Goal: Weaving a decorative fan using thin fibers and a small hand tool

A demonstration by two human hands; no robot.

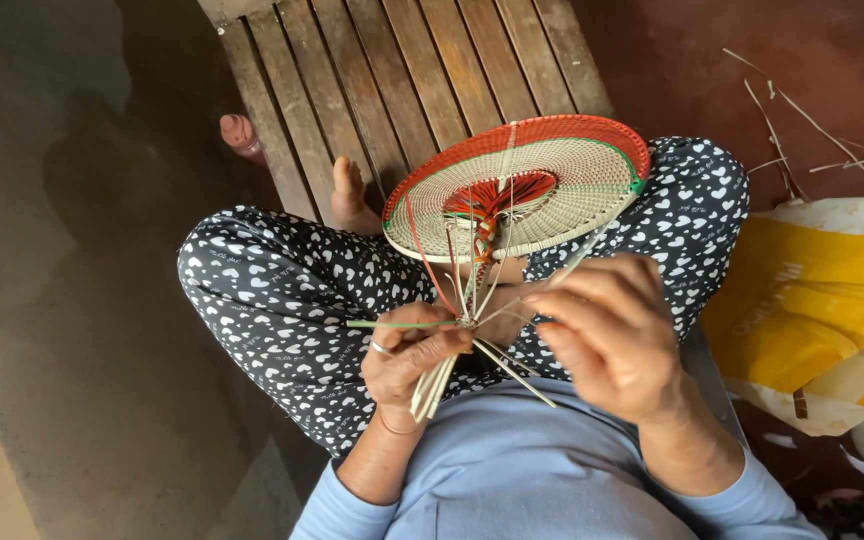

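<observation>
Fan (542, 190) round, cream-woven, red-rimmed; straw strands (452, 330) splayed.

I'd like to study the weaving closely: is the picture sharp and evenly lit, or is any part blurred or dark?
Head view: soft, even daylight, no glare; the woven fan and left hand look sharp; the right hand is slightly blurred; the floor at left lies in dim shadow.

1. Floor, left side (62, 250): dark grey, smooth, mottled, with dim, even light.
2. Floor, upper right (812, 50): dark reddish-brown, strewn with loose pale straws (802, 130).
3. Seat: slatted wooden bench (402, 70) of brown planks running away from the camera.
4. Right edge: yellow-and-white woven sack (822, 310) lying on the floor.
</observation>
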